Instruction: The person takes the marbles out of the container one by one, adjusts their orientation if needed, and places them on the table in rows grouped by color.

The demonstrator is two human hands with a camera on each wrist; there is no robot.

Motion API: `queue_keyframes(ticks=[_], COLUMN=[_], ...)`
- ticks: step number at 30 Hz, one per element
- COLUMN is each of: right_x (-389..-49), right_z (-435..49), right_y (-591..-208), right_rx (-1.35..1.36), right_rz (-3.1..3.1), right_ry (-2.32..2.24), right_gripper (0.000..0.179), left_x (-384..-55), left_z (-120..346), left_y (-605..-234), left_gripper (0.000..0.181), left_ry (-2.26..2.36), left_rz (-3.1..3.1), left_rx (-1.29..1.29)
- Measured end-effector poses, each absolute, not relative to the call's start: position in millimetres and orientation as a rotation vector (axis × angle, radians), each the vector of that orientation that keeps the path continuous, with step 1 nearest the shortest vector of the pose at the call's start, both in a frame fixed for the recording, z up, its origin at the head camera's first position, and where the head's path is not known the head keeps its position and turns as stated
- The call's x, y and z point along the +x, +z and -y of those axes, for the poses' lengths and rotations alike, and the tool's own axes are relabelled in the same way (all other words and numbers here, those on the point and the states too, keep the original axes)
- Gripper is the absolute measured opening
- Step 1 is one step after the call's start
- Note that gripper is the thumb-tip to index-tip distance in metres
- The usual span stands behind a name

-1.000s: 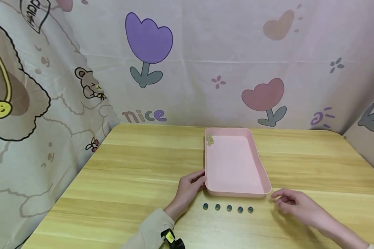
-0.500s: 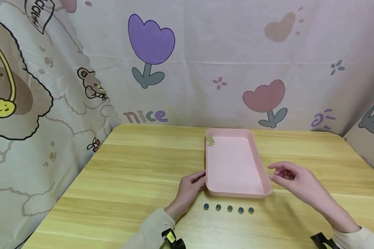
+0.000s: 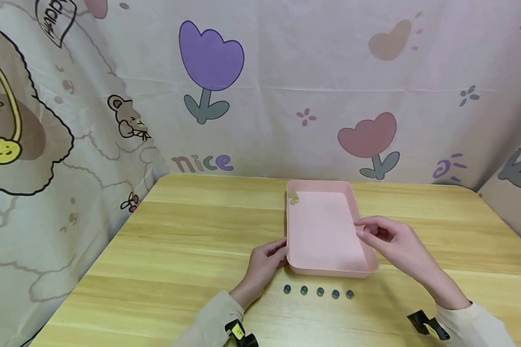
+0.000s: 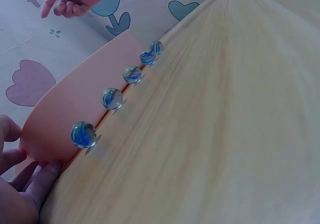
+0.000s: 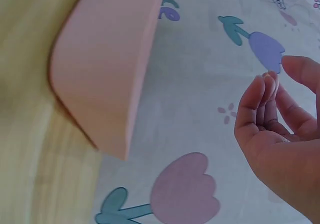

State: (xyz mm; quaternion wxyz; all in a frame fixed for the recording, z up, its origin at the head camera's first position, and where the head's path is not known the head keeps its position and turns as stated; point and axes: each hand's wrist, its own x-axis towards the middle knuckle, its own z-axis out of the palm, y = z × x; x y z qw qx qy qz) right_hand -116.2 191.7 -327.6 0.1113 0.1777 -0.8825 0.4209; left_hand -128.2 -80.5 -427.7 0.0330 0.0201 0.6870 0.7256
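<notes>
A shallow pink tray [image 3: 323,231] lies on the table. My left hand [image 3: 262,270] rests at its left side, fingertips touching the outside of the wall [image 4: 75,103]. Over the right rim of the tray hovers my right hand [image 3: 392,241], fingers loosely bent. In the right wrist view a gap shows between thumb and fingers [image 5: 255,101], with nothing held. Several clear marbles with blue swirls, such as the nearest marble [image 4: 83,135], stand in a row before the tray's near side. A small yellowish translucent cluster [image 3: 294,197] sits in the far left corner, too small to tell.
The wood-grain table [image 3: 191,241] extends to both sides of the tray. A printed cloth [image 3: 278,130] hangs behind it and along the sides. Black camera mounts [image 3: 241,333] sit on both wrists.
My right hand has moved up from beside the tray's near right corner, then left over its right rim. The left hand, tray and marbles have stayed in place.
</notes>
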Motion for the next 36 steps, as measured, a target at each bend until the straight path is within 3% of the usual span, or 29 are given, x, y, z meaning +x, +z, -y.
queue_keyframes(ticks=[36], right_x=[-146.6], right_z=[-190.0], right_y=[-366.7], right_rx=[0.441], right_rz=[2.832], right_ry=[1.343], right_gripper=[0.026], left_x=[-132.2], left_z=[82.5], left_y=[-428.0], left_gripper=[0.034], left_ry=[2.243], left_rz=[-2.086], left_rx=[0.077])
